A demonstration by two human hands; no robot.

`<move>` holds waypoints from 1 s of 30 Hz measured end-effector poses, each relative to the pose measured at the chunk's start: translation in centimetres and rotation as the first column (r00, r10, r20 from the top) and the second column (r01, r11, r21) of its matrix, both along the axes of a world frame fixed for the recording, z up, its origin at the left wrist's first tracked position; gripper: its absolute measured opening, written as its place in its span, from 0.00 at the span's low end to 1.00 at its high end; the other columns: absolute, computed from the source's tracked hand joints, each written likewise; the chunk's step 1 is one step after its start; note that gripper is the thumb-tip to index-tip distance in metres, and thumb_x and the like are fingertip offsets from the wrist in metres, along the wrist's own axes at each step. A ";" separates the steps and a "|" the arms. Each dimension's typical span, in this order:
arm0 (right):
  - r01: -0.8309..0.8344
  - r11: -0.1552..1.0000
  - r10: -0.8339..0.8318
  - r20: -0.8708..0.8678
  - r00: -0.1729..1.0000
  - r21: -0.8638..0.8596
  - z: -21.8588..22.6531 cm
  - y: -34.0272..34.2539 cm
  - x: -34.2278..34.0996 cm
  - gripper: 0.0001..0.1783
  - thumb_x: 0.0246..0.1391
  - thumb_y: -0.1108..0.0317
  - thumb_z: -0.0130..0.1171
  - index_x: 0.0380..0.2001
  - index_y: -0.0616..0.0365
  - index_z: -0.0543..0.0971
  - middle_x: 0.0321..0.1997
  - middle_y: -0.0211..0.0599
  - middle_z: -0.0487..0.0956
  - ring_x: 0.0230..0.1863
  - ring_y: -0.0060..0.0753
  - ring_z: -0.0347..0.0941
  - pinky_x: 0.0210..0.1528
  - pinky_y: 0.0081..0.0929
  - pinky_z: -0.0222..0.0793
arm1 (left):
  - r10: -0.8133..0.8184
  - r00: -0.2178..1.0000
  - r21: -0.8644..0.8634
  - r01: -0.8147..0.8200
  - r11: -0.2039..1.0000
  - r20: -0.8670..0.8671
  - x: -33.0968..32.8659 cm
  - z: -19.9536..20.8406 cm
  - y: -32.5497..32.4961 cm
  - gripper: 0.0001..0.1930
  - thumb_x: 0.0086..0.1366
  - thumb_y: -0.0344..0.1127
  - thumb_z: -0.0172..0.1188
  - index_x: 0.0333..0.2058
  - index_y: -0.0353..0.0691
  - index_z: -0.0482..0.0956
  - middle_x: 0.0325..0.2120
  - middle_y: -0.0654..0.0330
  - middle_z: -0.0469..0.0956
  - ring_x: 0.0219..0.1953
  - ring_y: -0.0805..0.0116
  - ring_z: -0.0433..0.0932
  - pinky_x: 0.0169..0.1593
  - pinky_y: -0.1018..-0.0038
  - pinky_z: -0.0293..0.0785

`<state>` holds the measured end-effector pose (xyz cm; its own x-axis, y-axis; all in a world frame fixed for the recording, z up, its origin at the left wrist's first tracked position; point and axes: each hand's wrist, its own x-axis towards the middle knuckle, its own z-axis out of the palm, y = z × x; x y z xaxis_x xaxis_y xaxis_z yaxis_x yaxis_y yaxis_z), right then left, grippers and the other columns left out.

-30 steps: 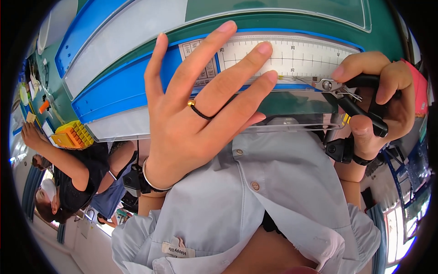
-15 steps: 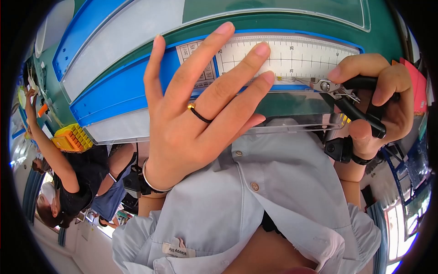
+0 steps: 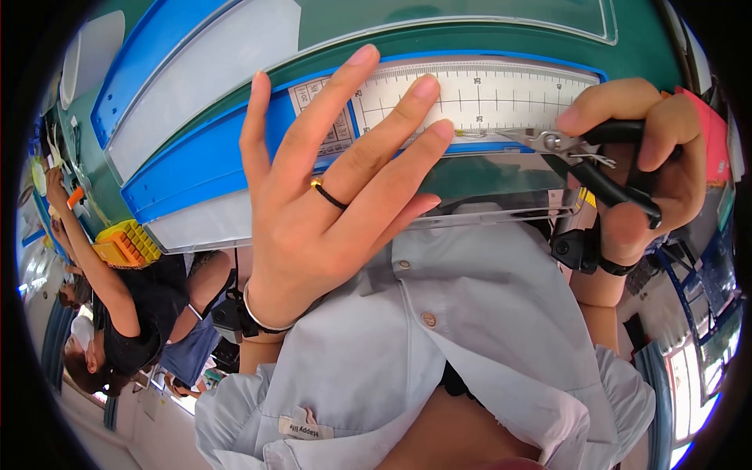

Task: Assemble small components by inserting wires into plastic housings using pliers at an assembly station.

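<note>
My left hand lies palm down with its fingers spread over a blue tray and the white ruler sheet set in it. A black ring is on one finger. My right hand grips a pair of small pliers with black handles and short silver jaws. Their tips point left, low over the ruler sheet near its lower edge. Just left of the tips lies a tiny yellowish piece, too small to make out. Whether the jaws touch it, I cannot tell.
A clear plastic ledge runs along the tray's near side. Beyond it, another blue and white tray rests on the green table. A yellow-orange basket stands at left, near a co-worker's arm. Something red sits at right.
The whole view has shifted, so tray and left hand appear slightly further left. Against the ruler sheet, the pliers have moved a little right, away from the yellowish piece. My left hand's pose is unchanged.
</note>
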<state>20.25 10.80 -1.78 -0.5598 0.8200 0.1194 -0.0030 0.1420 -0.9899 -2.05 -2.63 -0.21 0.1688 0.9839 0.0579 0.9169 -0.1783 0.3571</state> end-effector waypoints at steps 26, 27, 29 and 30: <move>0.037 0.978 -0.057 0.096 0.994 0.204 0.8 1.9 4.1 0.20 0.64 0.56 0.61 0.33 0.56 0.63 0.37 0.63 0.80 0.31 0.34 0.73 0.34 0.26 0.71 | -0.106 0.994 0.029 0.105 0.994 0.039 3.3 -0.4 3.1 0.29 0.59 0.58 0.59 0.54 0.48 0.84 0.60 0.67 0.78 0.67 0.54 0.69 0.72 0.49 0.50; 0.038 0.979 -0.058 0.096 0.994 0.201 0.7 1.9 4.2 0.20 0.64 0.56 0.61 0.33 0.56 0.63 0.37 0.63 0.80 0.31 0.34 0.73 0.34 0.26 0.71 | -0.107 0.994 0.026 0.106 0.994 0.038 3.3 -0.3 3.1 0.29 0.59 0.58 0.59 0.54 0.48 0.84 0.60 0.67 0.78 0.67 0.54 0.69 0.72 0.49 0.50; 0.015 0.979 -0.031 0.078 0.997 0.203 0.7 1.9 4.3 0.22 0.63 0.55 0.64 0.33 0.56 0.63 0.37 0.64 0.80 0.31 0.35 0.74 0.34 0.26 0.72 | -0.089 0.996 -0.012 0.090 0.996 0.015 3.4 0.1 3.1 0.28 0.59 0.59 0.59 0.54 0.51 0.84 0.61 0.68 0.77 0.67 0.54 0.69 0.72 0.49 0.52; 0.016 0.979 -0.032 0.077 0.997 0.203 0.6 1.9 4.4 0.22 0.63 0.55 0.64 0.33 0.56 0.63 0.37 0.64 0.80 0.31 0.35 0.74 0.34 0.26 0.72 | -0.091 0.996 -0.012 0.091 0.996 0.014 3.4 0.1 3.2 0.28 0.59 0.59 0.59 0.54 0.51 0.84 0.61 0.68 0.77 0.67 0.54 0.69 0.72 0.49 0.52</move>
